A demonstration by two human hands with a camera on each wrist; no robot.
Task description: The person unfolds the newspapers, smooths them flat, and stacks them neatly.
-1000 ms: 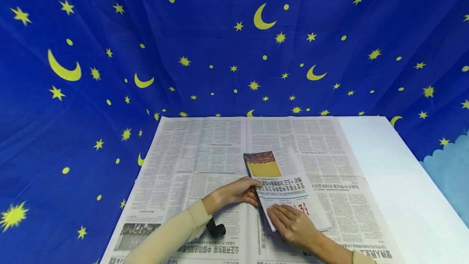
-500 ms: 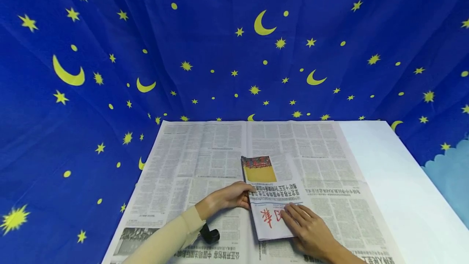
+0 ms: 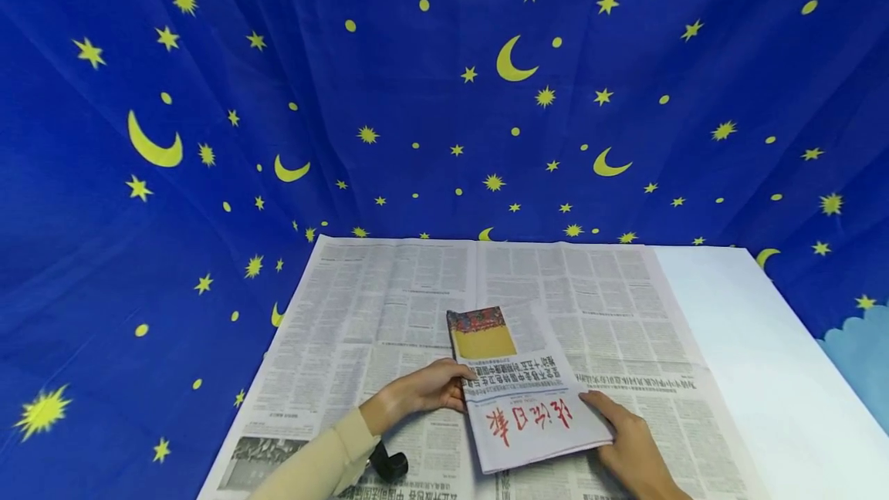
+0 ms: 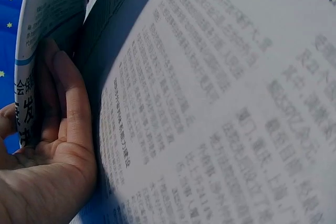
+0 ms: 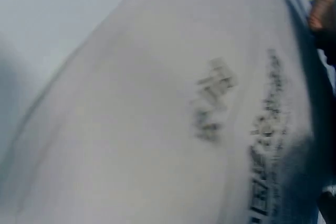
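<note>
A folded newspaper (image 3: 521,384), with red characters and a yellow-and-red picture on its front, is held between both hands in the head view. My left hand (image 3: 432,390) pinches its left edge, thumb on top and fingers beneath. The left wrist view shows that hand (image 4: 60,135) with the folded paper (image 4: 50,19) between thumb and fingers. At the lower right corner my right hand (image 3: 630,438) grips the paper, its thumb on top and the other fingers hidden below. The right wrist view does not show the right hand's fingers.
Open newspaper sheets (image 3: 389,292) cover most of the white table (image 3: 722,307), whose bare strip lies on the right. A dark strap-like piece (image 3: 387,463) sits at the left wrist. A blue curtain (image 3: 417,83) with yellow stars and moons hangs behind and beside the table.
My right hand has slid from the front of the folded newspaper to its lower right corner and now grips it. The folded newspaper and left hand have shifted slightly left and toward me.
</note>
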